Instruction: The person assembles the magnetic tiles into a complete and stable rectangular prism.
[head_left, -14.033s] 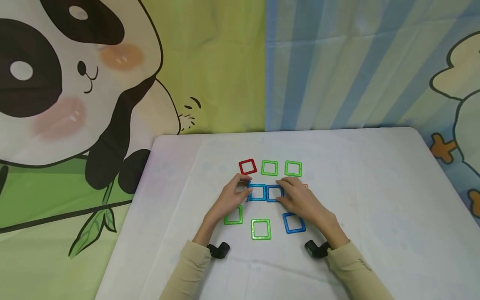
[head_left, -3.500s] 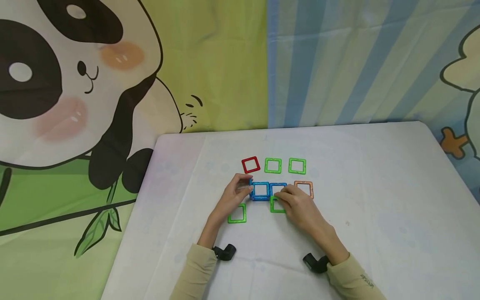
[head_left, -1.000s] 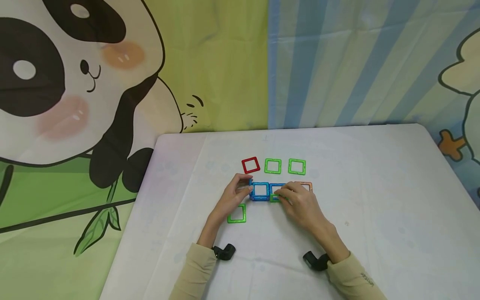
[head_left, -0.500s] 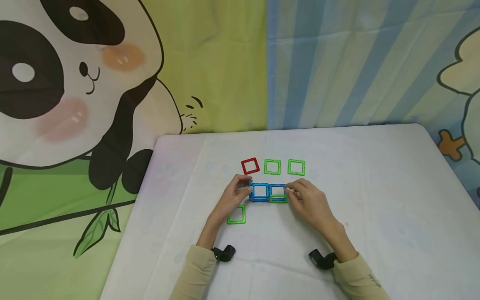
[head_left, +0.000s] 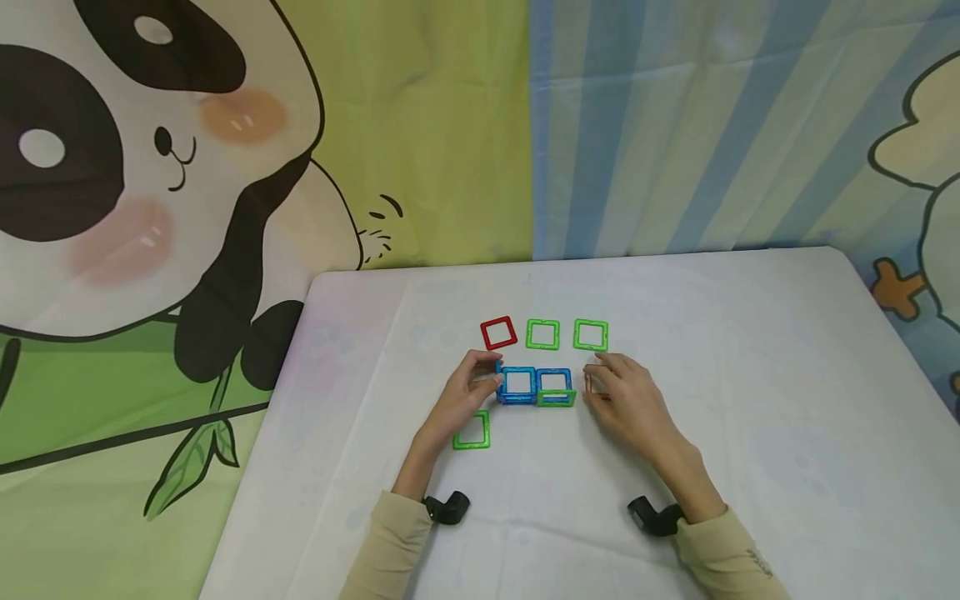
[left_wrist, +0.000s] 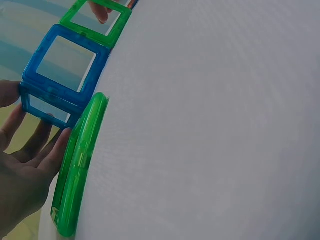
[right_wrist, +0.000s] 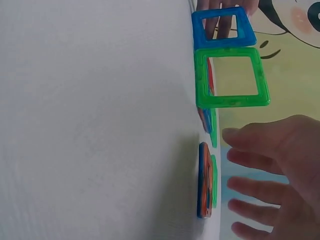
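Two blue magnetic tiles (head_left: 518,367) lie side by side on the table. Along their near side stand a blue tile (left_wrist: 65,34) and a green tile (right_wrist: 232,103). At the left end, my left hand (head_left: 467,400) pinches an upright blue tile (left_wrist: 52,102) between thumb and fingers. My right hand (head_left: 633,408) hovers just right of the assembly with fingers spread, holding nothing. Below it an orange tile (right_wrist: 206,180) lies flat, a blue edge showing along it; the hand mostly hides it in the head view.
Behind the assembly lie a red tile (head_left: 498,332) and two green tiles, one in the middle (head_left: 542,322) and one at right (head_left: 591,322). Another green tile (head_left: 471,447) lies in front, close to the left hand. A white cloth (head_left: 750,400) covers the table.
Loose green and blue tiles from the front now stand along the assembly's near side. My right hand has let go of the green tile and moved right. The left hand stays put.
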